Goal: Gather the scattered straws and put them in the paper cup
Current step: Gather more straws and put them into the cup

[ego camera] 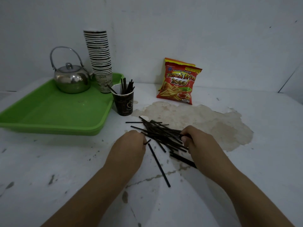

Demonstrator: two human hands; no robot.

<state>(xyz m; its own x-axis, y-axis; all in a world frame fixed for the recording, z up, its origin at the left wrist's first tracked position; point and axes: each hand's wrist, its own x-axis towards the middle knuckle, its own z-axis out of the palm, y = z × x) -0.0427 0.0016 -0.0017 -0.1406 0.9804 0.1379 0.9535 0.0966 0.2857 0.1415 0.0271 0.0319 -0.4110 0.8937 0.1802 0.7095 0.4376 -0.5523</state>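
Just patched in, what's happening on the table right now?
A person is gathering black straws from a pile on the white table. The left hand pinches a straw end at the pile's near-left edge; the right hand grips several at its right side. A dark paper cup beside the green tray already holds some straws. One long straw lies apart, nearer the person.

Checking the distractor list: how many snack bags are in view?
2. The front bag leans at the wall, right of the cup. A second bag stands behind it, only its top edge showing. More could be hidden behind.
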